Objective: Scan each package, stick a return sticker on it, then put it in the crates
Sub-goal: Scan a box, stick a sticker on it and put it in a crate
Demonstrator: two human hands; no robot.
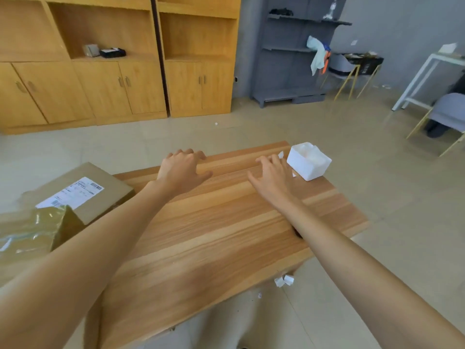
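Head view: both hands, left [181, 170] and right [273, 176], spread empty over grained wooden table [214, 235].

Wood, cardboard, paper and plastic surfaces around a work table.
The table [214, 235] top is smooth, striped wood-grain laminate with a soft sheen. At its far right corner, a white box [309, 161] looks matt. Off the left edge, a matt brown cardboard package [100, 195] carries a white paper label [70, 192]; a second package [32, 230] is wrapped in glossy, wrinkled tape.
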